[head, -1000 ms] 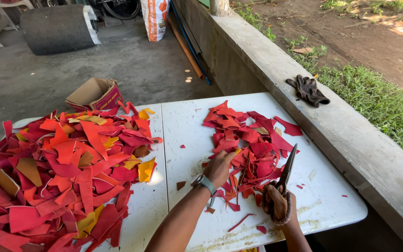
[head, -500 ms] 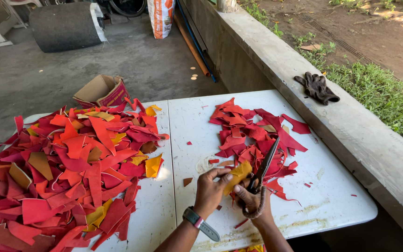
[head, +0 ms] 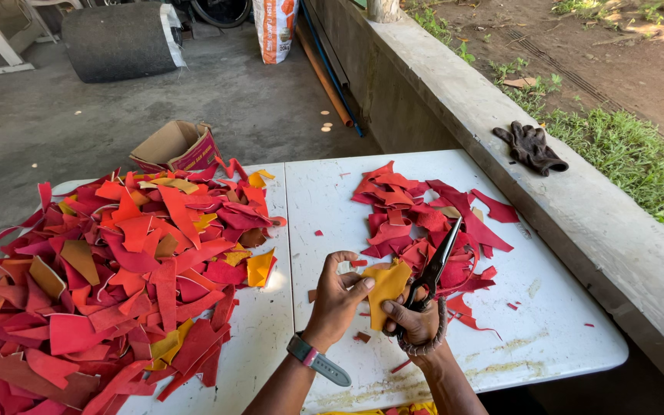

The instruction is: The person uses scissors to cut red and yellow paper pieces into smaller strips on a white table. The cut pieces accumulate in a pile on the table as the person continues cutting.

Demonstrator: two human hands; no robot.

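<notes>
Yellow scrap (head: pixel 388 286), light and floppy by our guess, sits just left of the scissors (head: pixel 433 267), our left hand (head: pixel 337 298) pinching its edge, right hand (head: pixel 416 321) curled through the handles.

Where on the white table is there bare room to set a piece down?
Bare table lies right of the small scrap pile, out to the right edge and near corner. A narrower strip runs down the middle between that pile and the big scrap heap, with a few crumbs. The table's left half is buried, and the near middle is taken by the hands and yellow piece.
</notes>
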